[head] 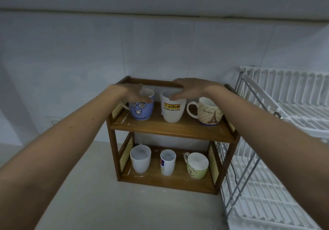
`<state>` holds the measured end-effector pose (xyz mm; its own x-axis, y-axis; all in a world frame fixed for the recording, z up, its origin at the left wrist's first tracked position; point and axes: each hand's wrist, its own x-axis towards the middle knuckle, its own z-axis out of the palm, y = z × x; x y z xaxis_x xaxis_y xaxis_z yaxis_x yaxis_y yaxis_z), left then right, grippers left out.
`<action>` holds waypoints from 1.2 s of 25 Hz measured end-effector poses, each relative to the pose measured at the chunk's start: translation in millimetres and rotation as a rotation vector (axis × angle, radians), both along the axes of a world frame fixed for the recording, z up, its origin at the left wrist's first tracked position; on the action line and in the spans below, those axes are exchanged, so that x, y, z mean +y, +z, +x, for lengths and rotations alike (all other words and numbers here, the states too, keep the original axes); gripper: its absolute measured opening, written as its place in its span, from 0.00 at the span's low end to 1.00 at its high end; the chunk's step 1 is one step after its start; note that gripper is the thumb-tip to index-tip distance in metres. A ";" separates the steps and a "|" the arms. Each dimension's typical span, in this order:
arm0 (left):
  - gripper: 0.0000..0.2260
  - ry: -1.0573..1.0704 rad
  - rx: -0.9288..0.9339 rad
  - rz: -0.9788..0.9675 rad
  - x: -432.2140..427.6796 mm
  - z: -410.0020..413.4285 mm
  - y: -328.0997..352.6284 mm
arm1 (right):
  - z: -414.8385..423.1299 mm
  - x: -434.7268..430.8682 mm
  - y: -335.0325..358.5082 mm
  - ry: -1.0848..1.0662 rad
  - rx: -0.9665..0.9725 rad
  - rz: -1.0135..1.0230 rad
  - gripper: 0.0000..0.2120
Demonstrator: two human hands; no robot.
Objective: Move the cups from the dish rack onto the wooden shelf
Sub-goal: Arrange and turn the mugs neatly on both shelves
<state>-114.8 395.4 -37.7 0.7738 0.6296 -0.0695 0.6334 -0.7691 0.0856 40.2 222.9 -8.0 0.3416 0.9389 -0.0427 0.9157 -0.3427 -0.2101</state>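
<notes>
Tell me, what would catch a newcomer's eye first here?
Two bare arms reach to the top tier of a small wooden shelf: the left hand on a blue cartoon-face cup, the right hand on a white Jotun cup. Three more cups stand on the lower tier, and a white dish rack sits at right.

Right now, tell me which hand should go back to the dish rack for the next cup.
Right hand, probably. The white wire dish rack stands on the right side, beside the wooden shelf, next to that arm. The left hand would have to cross over the shelf.
</notes>
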 end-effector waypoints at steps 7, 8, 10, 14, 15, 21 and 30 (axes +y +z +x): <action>0.41 -0.038 -0.151 0.068 5.0 -3.1 -24.3 | -11.6 19.5 -13.9 -0.058 -0.031 0.021 0.41; 0.41 -0.040 -0.148 0.062 5.0 -3.8 -25.5 | -13.3 16.9 -14.2 -0.059 -0.033 0.018 0.42; 0.42 -0.033 -0.163 0.027 2.4 -6.4 -25.4 | -17.5 12.4 -16.3 -0.053 -0.027 0.015 0.42; 0.32 -0.063 -0.651 0.150 -28.7 -35.0 -57.3 | -45.4 -17.6 -54.7 0.030 -0.229 0.624 0.25; 0.26 -0.149 -0.841 0.268 -43.1 -48.6 -78.6 | -56.6 -32.7 -73.5 0.135 -0.298 0.810 0.17; 0.18 -0.871 -0.260 0.366 -64.8 -84.9 -184.5 | -70.1 -69.3 -199.0 0.261 -0.256 0.208 0.08; 0.43 -0.266 0.315 -0.090 2.8 -21.2 -223.0 | -40.9 5.0 -260.2 -0.171 0.017 -0.144 0.33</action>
<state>-136.0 398.2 -260.7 0.8406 0.3916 -0.3742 0.4199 -0.9075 -0.0065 -0.7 228.0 -268.2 0.4935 0.8511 -0.1793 0.8383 -0.5204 -0.1626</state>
